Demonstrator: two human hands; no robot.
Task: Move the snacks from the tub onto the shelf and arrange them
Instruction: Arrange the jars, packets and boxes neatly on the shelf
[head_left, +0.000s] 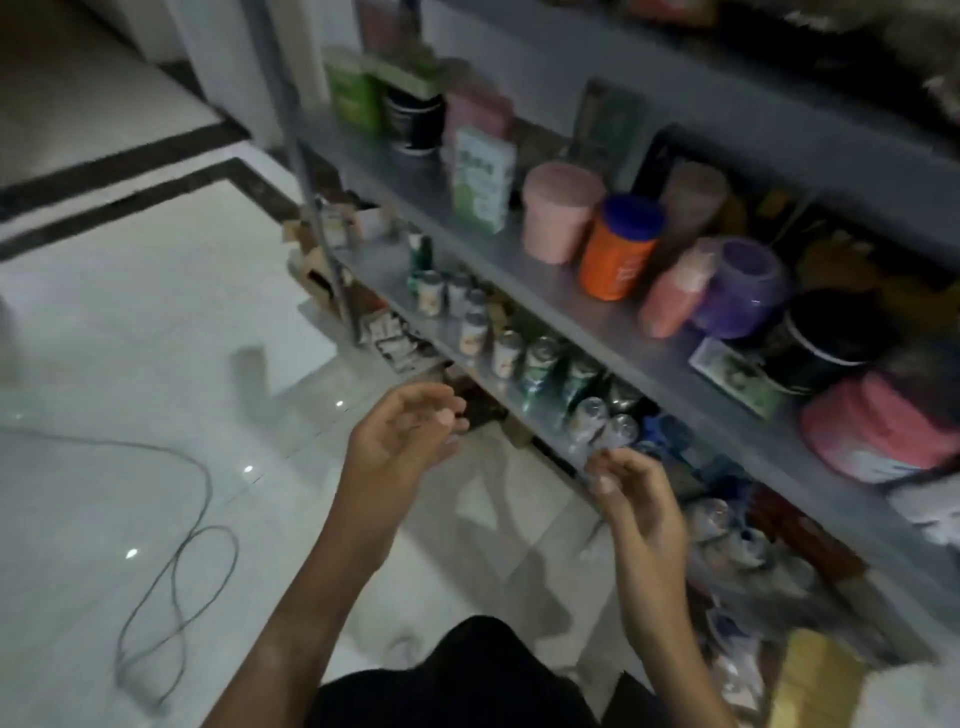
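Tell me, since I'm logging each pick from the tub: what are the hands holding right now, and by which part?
Nothing, as far as the blurred frame shows. The left hand and the right hand hang in the air before the shelf, fingers loosely curled.

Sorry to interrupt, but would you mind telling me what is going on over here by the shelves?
A person is stocking a grey metal shelf unit. Both hands hover in front of its lower tiers: the left hand is open and holds nothing, and the right hand has its fingers loosely curled, with nothing clearly in it. Tubs and jars, including an orange jar with a blue lid, stand on the shelf above a row of small cans. No tub of snacks is in view.
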